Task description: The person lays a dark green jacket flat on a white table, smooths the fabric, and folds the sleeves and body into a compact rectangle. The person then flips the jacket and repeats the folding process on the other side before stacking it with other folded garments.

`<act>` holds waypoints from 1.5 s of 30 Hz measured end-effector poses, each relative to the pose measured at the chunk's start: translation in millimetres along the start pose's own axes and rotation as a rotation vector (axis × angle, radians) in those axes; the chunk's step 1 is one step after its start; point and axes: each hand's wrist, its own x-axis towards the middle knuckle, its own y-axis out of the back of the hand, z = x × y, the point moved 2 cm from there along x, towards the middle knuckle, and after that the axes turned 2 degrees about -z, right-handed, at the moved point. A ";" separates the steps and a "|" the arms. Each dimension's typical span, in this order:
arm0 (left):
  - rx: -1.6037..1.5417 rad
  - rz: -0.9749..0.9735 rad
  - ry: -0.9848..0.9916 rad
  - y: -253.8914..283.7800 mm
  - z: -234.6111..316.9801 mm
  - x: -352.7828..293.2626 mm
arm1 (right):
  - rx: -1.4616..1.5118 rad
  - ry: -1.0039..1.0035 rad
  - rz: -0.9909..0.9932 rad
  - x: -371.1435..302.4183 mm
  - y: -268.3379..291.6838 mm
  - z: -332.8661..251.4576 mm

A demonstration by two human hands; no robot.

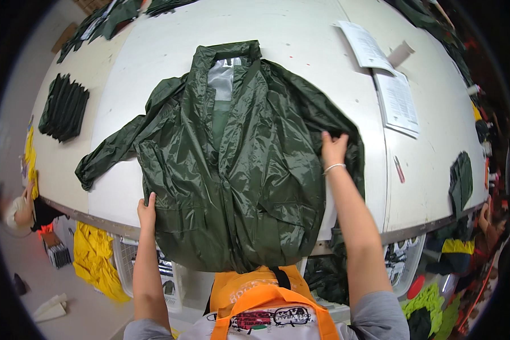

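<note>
A shiny dark green rain jacket (238,164) lies spread on the white table, its collar away from me and its hem hanging over the near edge. The front gapes at the neck, showing a pale mesh lining (221,79). One sleeve (113,147) stretches out to the left; the other (345,130) runs down along the right side. My left hand (147,211) pinches the jacket's left side edge near the hem, thumb on top. Higher up, my right hand (335,149) is closed on the jacket's fabric beside the right sleeve, fingertips partly hidden.
Folded dark green garments (65,107) are stacked at the left. Printed papers (396,102), a pale cylinder (401,54) and a small red tool (399,169) lie at the right. White crates (122,266) and yellow cloth (93,255) sit below the table. Other people work at both sides.
</note>
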 end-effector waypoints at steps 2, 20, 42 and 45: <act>0.138 0.107 -0.012 10.0 -3.0 -6.7 | -0.084 0.061 -0.053 58.7 10.2 9.6; -0.476 -0.349 0.225 -29.4 78.6 146.6 | -0.691 0.016 -0.485 -29.9 69.3 22.6; 0.811 -0.047 -0.666 -94.7 321.5 202.2 | -0.779 0.356 -0.512 46.4 -229.2 -195.4; 0.926 -0.101 -0.737 -136.0 339.6 212.5 | -0.925 0.252 -0.488 67.8 -275.5 -196.6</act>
